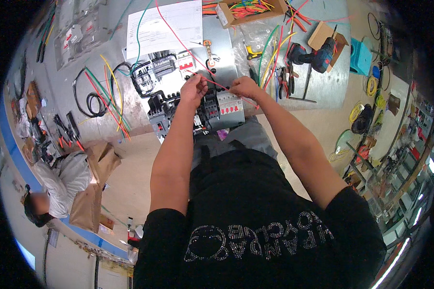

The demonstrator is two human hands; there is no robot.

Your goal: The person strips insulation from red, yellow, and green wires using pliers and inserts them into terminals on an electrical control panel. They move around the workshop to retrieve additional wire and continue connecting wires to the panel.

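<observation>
A thin red wire [218, 84] stretches between my two hands, above a mounting plate of electrical parts. My left hand [194, 90] is closed, its fingertips pinching the wire near one end. My right hand [245, 88] grips the same wire farther along, and a tail of it comes out below the fingers. Beneath them, the plate carries a row of white circuit breakers [231, 106] with red switches, a breaker with red levers [184, 63], a grey terminal block [163, 67] and black wiring [141, 79]. My wrists and forearms cover part of the plate.
Printed paper [164, 29] lies beyond the plate. To the right are a cordless drill [318, 57], pliers [287, 82] and a yellow-handled tool [251, 53]. A cardboard box of wires [250, 12] stands at the back. Loose coloured wires [108, 96] lie left; another person [65, 185] is seated there.
</observation>
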